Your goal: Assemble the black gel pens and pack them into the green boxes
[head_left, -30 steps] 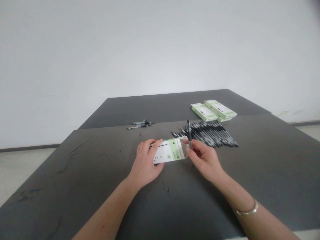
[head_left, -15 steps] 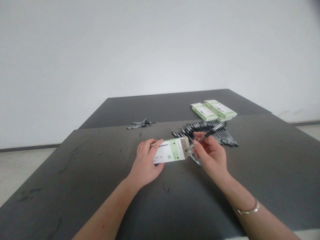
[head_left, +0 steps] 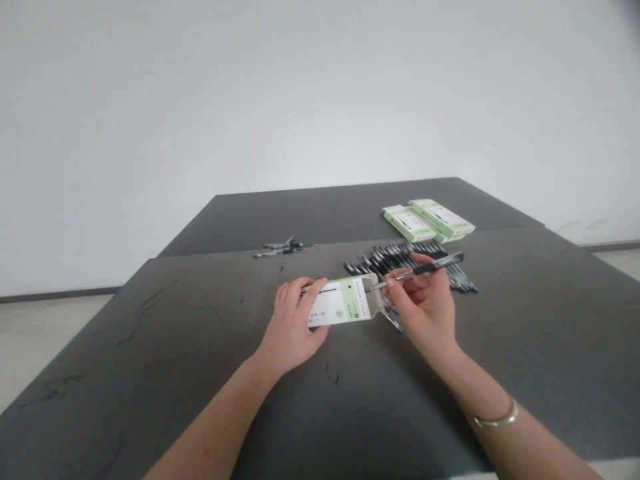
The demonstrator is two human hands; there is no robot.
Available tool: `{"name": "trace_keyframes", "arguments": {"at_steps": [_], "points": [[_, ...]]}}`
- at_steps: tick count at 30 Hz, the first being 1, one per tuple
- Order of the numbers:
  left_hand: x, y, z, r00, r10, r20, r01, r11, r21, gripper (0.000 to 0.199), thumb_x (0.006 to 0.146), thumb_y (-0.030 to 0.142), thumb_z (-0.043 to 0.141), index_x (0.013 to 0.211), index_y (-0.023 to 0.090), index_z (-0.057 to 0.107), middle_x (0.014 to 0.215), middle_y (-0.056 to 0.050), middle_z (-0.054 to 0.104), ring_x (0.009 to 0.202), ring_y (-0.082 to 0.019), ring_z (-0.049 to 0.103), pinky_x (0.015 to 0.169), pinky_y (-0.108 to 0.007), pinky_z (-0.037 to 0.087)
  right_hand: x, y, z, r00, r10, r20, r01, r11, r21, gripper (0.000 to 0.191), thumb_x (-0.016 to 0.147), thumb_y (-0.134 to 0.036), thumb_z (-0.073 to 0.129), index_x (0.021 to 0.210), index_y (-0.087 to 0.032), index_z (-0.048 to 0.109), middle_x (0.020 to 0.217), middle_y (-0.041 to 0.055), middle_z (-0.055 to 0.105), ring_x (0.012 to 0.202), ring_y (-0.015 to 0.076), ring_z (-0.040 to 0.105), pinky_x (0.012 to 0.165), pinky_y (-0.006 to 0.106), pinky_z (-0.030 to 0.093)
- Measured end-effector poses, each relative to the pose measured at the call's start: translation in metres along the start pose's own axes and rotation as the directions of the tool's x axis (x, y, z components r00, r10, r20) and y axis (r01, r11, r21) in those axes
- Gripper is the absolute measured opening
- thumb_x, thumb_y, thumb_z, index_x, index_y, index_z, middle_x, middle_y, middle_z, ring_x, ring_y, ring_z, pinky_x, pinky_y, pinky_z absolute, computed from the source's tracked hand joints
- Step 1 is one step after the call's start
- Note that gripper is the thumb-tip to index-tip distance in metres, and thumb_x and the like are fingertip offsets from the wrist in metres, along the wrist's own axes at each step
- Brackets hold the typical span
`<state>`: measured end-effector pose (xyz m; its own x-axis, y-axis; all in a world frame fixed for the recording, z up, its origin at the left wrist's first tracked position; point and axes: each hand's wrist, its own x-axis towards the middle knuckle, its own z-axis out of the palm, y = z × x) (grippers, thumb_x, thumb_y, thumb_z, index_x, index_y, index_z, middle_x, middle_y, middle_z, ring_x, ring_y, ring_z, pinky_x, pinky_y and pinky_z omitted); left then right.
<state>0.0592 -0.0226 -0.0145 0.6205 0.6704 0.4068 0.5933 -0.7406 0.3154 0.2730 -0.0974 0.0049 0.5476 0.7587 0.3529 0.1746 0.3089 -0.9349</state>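
A white and green box lies at the middle of the dark table, its open end facing right. My left hand grips the box's left end. Between the thumb and fingers of my right hand is a clear and black pen, its tip at the mouth of the box and its black cap end up and to the right. Behind my right hand lies a pile of several similar pens, partly hidden by the hand. One more pen pokes out below the box's open flap.
Two green and white boxes rest beyond the pile, at the right back. A few loose pens lie at the left back, near the seam of the dark table. A pale wall stands behind.
My right hand's pen has tilted flatter, and its tip has moved left and slightly up into the box's mouth. My left hand and the box have hardly moved.
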Motion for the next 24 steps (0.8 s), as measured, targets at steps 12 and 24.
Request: {"name": "trace_keyframes", "arguments": {"at_steps": [12, 24], "points": [[0.0003, 0.0011, -0.0005, 1.000, 0.007, 0.010, -0.007, 1.000, 0.013, 0.068, 0.073, 0.016, 0.060, 0.137, 0.022, 0.039, 0.128, -0.013, 0.043, 0.120, -0.031, 0.041, 0.106, -0.053, 0.034, -0.0001, 0.0043, 0.0001, 0.998, 0.007, 0.065, -0.008, 1.000, 0.016, 0.045, 0.084, -0.031, 0.066, 0.120, -0.024, 0.041, 0.095, 0.0061, 0.065, 0.074, 0.0192, 0.068, 0.057, 0.030, 0.055], [0.0014, 0.0028, -0.0007, 1.000, 0.020, 0.016, -0.020, 1.000, 0.015, 0.066, 0.074, 0.016, 0.059, 0.136, 0.022, 0.040, 0.126, -0.013, 0.044, 0.121, -0.032, 0.041, 0.106, -0.056, 0.032, 0.0011, 0.0047, -0.0038, 0.984, 0.041, 0.175, -0.029, 0.997, -0.070, 0.020, 0.090, -0.037, 0.057, 0.100, -0.020, 0.054, 0.088, 0.0060, 0.066, 0.068, 0.0157, 0.063, 0.056, 0.028, 0.054]]}}
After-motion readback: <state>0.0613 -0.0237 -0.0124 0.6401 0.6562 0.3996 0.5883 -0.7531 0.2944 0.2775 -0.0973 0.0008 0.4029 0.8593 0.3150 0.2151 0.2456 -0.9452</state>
